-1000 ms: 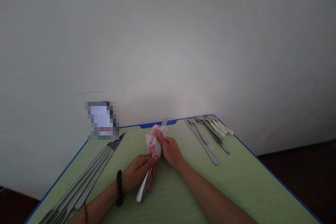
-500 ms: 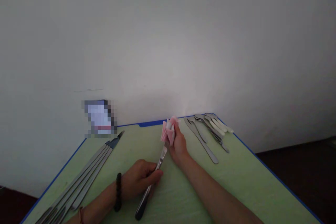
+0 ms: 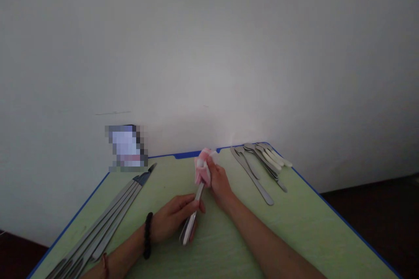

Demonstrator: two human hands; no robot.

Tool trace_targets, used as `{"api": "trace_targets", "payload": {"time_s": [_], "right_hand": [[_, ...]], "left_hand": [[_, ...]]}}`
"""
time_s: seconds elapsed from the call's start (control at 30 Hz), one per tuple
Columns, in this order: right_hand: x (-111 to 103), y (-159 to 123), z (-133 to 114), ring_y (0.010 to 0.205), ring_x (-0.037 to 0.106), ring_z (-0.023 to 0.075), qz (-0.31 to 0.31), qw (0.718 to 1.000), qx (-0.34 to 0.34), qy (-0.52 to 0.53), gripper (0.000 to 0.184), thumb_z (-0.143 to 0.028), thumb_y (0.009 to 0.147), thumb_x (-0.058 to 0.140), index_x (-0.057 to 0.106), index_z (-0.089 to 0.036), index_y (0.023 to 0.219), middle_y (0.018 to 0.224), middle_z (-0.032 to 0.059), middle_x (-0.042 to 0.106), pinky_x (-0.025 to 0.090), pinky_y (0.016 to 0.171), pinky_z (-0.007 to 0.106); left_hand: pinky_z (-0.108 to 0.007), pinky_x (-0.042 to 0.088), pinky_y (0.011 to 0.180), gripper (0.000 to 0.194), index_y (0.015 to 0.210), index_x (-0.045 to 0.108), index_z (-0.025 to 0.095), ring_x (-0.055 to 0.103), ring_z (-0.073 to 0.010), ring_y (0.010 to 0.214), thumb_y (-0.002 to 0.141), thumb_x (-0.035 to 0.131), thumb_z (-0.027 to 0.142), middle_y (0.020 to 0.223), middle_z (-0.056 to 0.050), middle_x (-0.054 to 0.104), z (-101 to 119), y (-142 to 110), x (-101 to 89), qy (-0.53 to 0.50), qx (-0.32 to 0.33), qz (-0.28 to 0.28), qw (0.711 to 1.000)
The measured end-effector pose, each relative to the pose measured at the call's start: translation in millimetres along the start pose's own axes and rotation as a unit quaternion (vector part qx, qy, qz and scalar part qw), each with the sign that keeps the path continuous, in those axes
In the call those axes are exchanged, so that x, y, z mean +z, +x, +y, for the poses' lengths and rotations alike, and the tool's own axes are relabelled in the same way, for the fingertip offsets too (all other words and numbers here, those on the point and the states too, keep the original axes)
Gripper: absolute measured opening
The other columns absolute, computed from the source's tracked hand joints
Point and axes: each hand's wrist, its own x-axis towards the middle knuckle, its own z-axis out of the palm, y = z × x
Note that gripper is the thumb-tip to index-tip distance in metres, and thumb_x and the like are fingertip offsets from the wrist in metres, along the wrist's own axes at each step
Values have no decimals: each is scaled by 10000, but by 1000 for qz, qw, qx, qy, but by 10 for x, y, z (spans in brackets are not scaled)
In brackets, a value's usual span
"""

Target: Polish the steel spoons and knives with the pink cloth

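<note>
My left hand (image 3: 172, 222), with a black bead bracelet at the wrist, grips the handle of a steel table knife (image 3: 190, 223) just above the green table. Its blade runs up and away into a pink and white cloth (image 3: 203, 168). My right hand (image 3: 218, 183) is closed round that cloth, which is wrapped over the far part of the blade and hides it.
The green table with a blue edge (image 3: 304, 226) stands against a white wall. Several long steel knives (image 3: 108, 218) lie in a row at the left. A pile of knives, spoons and white-handled cutlery (image 3: 262, 163) lies at the far right. A blurred-out object (image 3: 127, 148) stands at the back left.
My right hand slid the cloth out to the blade's tip, then back toward the handle. My left hand turned and shifted the knife, which now sits higher in its grip.
</note>
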Motion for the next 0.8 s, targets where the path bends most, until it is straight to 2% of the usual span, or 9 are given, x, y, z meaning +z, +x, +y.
{"api": "trace_targets", "payload": {"time_s": [0.1, 0.2, 0.3, 0.4, 0.57, 0.7, 0.8], "right_hand": [[-16, 83, -4, 544, 454, 111, 53, 983, 4, 174, 341, -519, 714, 586, 604, -181, 666, 610, -9, 566, 364, 540, 241], [-29, 131, -49, 556, 474, 102, 16, 957, 40, 287, 221, -424, 712, 634, 618, -206, 749, 674, -23, 597, 390, 548, 230], [-18, 125, -108, 583, 498, 99, -30, 940, 60, 335, 185, -402, 726, 636, 625, -234, 803, 703, -37, 612, 396, 549, 222], [15, 65, -126, 687, 542, 111, -68, 942, 62, 323, 233, -441, 737, 619, 632, -238, 849, 771, -31, 637, 406, 589, 220], [31, -67, -63, 664, 549, 153, -189, 963, 111, 160, 377, -518, 719, 603, 637, -144, 743, 670, 30, 624, 387, 597, 263], [5, -89, -49, 649, 536, 142, -224, 961, 99, 129, 355, -497, 705, 627, 625, -142, 712, 640, 18, 608, 375, 629, 264], [-2, -79, -52, 620, 512, 126, -240, 958, 92, 131, 341, -483, 689, 649, 622, -144, 686, 615, 4, 595, 370, 644, 263]], "left_hand": [[-220, 414, 544, 360, 922, 595, 132, 576, -132, 500, 847, 487, 467, 534, -5, 625, 83, -63, -59, -24, 13, -95, 995], [-224, 409, 593, 357, 958, 593, 124, 580, -132, 557, 810, 571, 448, 601, -22, 644, 98, -79, -136, -24, 30, -155, 987], [-212, 396, 565, 358, 880, 568, 128, 551, -114, 535, 778, 610, 469, 609, -18, 625, 50, -41, -183, -46, 49, -161, 985], [-215, 402, 549, 344, 804, 519, 145, 513, -97, 486, 784, 599, 478, 552, 13, 580, -3, 19, -188, -74, 75, -141, 984], [-209, 410, 514, 350, 798, 485, 157, 502, -97, 457, 831, 514, 504, 488, 31, 552, -75, 103, -160, -45, 106, -48, 992], [-190, 372, 396, 407, 818, 470, 166, 465, -90, 359, 824, 456, 573, 450, 44, 544, -131, 135, -114, -14, 74, 38, 996], [-180, 343, 338, 457, 748, 453, 175, 428, -81, 314, 785, 451, 631, 423, 54, 515, -147, 144, -72, 3, 42, 83, 996]]}}
